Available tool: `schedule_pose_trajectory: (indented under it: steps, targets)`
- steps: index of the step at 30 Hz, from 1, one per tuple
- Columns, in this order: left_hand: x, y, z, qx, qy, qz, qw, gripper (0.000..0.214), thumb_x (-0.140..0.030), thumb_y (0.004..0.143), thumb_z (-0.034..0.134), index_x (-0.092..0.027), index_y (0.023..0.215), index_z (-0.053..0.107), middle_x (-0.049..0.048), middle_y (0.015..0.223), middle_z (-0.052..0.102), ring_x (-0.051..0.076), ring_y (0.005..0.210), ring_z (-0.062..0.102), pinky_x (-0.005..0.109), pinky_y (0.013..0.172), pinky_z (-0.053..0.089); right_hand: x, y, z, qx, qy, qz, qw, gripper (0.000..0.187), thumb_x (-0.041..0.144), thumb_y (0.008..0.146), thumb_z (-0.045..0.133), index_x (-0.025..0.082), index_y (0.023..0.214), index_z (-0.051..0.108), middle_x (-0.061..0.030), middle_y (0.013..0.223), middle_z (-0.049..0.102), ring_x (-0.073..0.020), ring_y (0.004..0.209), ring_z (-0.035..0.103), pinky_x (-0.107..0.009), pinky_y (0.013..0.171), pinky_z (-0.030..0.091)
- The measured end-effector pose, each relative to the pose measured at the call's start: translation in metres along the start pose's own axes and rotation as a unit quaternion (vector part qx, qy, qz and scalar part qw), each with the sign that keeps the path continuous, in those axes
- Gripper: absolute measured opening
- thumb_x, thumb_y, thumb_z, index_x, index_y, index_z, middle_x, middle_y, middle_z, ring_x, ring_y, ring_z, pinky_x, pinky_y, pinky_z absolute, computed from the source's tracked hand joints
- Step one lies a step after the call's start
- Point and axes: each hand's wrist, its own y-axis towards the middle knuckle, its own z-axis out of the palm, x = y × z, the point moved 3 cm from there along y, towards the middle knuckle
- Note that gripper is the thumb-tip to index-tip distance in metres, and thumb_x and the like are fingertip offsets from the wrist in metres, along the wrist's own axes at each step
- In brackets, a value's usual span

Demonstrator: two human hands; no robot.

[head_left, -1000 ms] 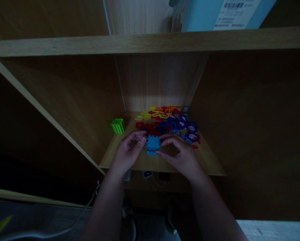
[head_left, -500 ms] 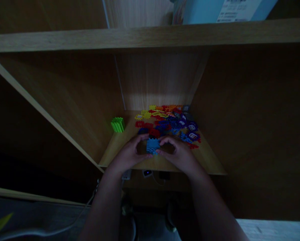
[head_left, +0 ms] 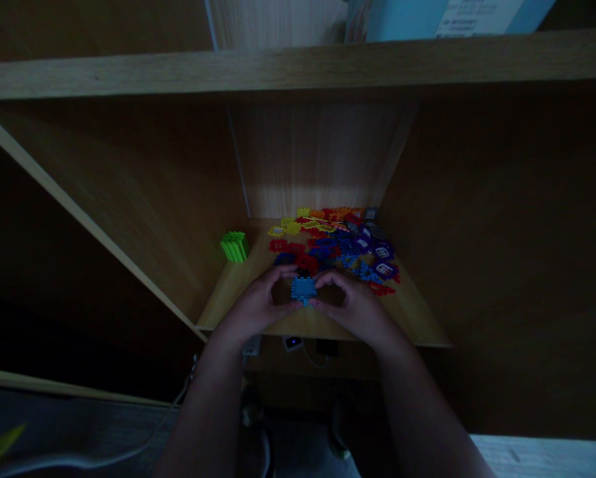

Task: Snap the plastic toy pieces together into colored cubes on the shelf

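Several light-blue notched plastic building tiles (head_left: 304,287) are held as a small stack between my two hands, over the front part of the shelf. My left hand (head_left: 265,299) curls round their left side, thumb low and fingers at the top corner. On the right side, my right hand (head_left: 345,299) grips them with thumb and fingertips. Just beyond the hands lies a heap of loose tiles: red ones (head_left: 306,263), dark-blue ones (head_left: 322,251), purple window-shaped ones (head_left: 383,252) and yellow ones (head_left: 292,228). How many blue tiles are held is too dark to tell.
A bright-green stack of tiles (head_left: 235,246) stands at the left edge of the wooden shelf (head_left: 218,302). Side panels close in both sides, and an upper shelf board (head_left: 278,70) bears a light-blue box (head_left: 407,20). Below are a charger (head_left: 293,343) and cables.
The blue tiles have tilted slightly between my fingers, so the top face shows more and the stacked front edge less. Both hands stay in nearly the same place.
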Motion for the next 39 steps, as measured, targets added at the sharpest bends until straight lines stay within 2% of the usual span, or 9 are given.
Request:
schedule_pose_trajectory:
  steps: [11, 14, 16, 18, 20, 24, 29, 31, 39]
  targets:
    - [0.001, 0.000, 0.000, 0.005, 0.000, 0.006, 1.000, 0.066, -0.031, 0.088, 0.086, -0.028, 0.147, 0.057, 0.0080, 0.145, 0.069, 0.027, 0.137, 0.064, 0.049, 0.123, 0.046, 0.001, 0.000, -0.002, -0.009, -0.023, -0.004, 1.000, 0.020, 0.038, 0.096, 0.078, 0.028, 0.110, 0.068, -0.0039, 0.116, 0.077, -0.0245, 0.111, 0.071, -0.040, 0.099, 0.055]
    - [0.002, -0.001, 0.000, -0.001, 0.000, 0.001, 1.000, 0.068, -0.032, 0.088, 0.086, -0.029, 0.149, 0.056, 0.0073, 0.145, 0.068, 0.026, 0.137, 0.064, 0.050, 0.123, 0.047, -0.002, 0.001, -0.017, -0.085, -0.086, 0.029, 0.992, 0.016, 0.040, 0.105, 0.062, 0.026, 0.105, 0.069, -0.0068, 0.110, 0.077, -0.0264, 0.107, 0.071, -0.042, 0.097, 0.054]
    - [0.002, -0.001, 0.000, 0.000, 0.004, -0.005, 1.000, 0.070, -0.033, 0.088, 0.086, -0.030, 0.150, 0.055, 0.0066, 0.146, 0.068, 0.026, 0.137, 0.063, 0.050, 0.123, 0.046, -0.007, 0.000, -0.029, -0.158, -0.163, 0.055, 0.972, 0.022, 0.038, 0.108, 0.054, 0.024, 0.104, 0.070, -0.0102, 0.107, 0.077, -0.0295, 0.104, 0.070, -0.046, 0.097, 0.053]
    - [0.002, -0.001, 0.000, 0.004, 0.011, -0.007, 1.000, 0.068, -0.034, 0.089, 0.086, -0.030, 0.149, 0.055, 0.0064, 0.146, 0.068, 0.026, 0.137, 0.063, 0.051, 0.124, 0.046, -0.014, -0.001, -0.036, -0.195, -0.236, 0.067, 0.950, 0.024, 0.036, 0.107, 0.052, 0.022, 0.105, 0.071, -0.0130, 0.108, 0.077, -0.0325, 0.103, 0.069, -0.050, 0.099, 0.052]
    - [0.002, -0.001, -0.001, 0.004, 0.018, -0.005, 1.000, 0.067, -0.035, 0.089, 0.085, -0.030, 0.149, 0.055, 0.0066, 0.145, 0.068, 0.026, 0.137, 0.064, 0.052, 0.124, 0.045, -0.020, -0.001, -0.037, -0.176, -0.274, 0.065, 0.943, 0.025, 0.033, 0.107, 0.051, 0.021, 0.108, 0.073, -0.0144, 0.112, 0.078, -0.0341, 0.107, 0.068, -0.052, 0.103, 0.050]
    - [0.001, -0.001, -0.001, 0.002, 0.018, 0.001, 1.000, 0.067, -0.035, 0.090, 0.085, -0.031, 0.149, 0.055, 0.0070, 0.144, 0.069, 0.027, 0.136, 0.064, 0.052, 0.123, 0.046, -0.023, 0.001, -0.024, -0.088, -0.261, 0.035, 0.961, 0.030, 0.030, 0.108, 0.049, 0.021, 0.123, 0.073, -0.0140, 0.128, 0.076, -0.0349, 0.126, 0.064, -0.055, 0.114, 0.047]
    - [-0.002, -0.001, -0.001, 0.005, 0.020, 0.003, 1.000, 0.066, -0.035, 0.089, 0.085, -0.030, 0.148, 0.056, 0.0069, 0.144, 0.068, 0.026, 0.136, 0.064, 0.050, 0.123, 0.046, -0.020, 0.001, -0.015, -0.038, -0.251, 0.025, 0.967, 0.038, 0.040, 0.106, 0.059, 0.022, 0.137, 0.068, -0.0157, 0.140, 0.071, -0.0370, 0.139, 0.058, -0.058, 0.118, 0.045]
    - [-0.002, -0.001, -0.001, 0.006, 0.017, -0.001, 1.000, 0.066, -0.034, 0.089, 0.085, -0.030, 0.148, 0.056, 0.0072, 0.144, 0.069, 0.026, 0.136, 0.064, 0.050, 0.123, 0.046, -0.021, 0.000, -0.015, -0.032, -0.251, 0.027, 0.967, 0.039, 0.043, 0.103, 0.065, 0.021, 0.135, 0.069, -0.0164, 0.137, 0.072, -0.0372, 0.136, 0.059, -0.056, 0.117, 0.047]
    - [-0.002, 0.000, -0.001, 0.006, 0.008, -0.015, 1.000, 0.066, -0.034, 0.088, 0.086, -0.028, 0.147, 0.056, 0.0073, 0.143, 0.069, 0.026, 0.136, 0.064, 0.050, 0.123, 0.046, -0.025, 0.001, -0.019, -0.022, -0.257, 0.047, 0.965, 0.018, 0.036, 0.100, 0.072, 0.022, 0.110, 0.074, -0.0128, 0.115, 0.077, -0.0344, 0.116, 0.066, -0.051, 0.105, 0.051]
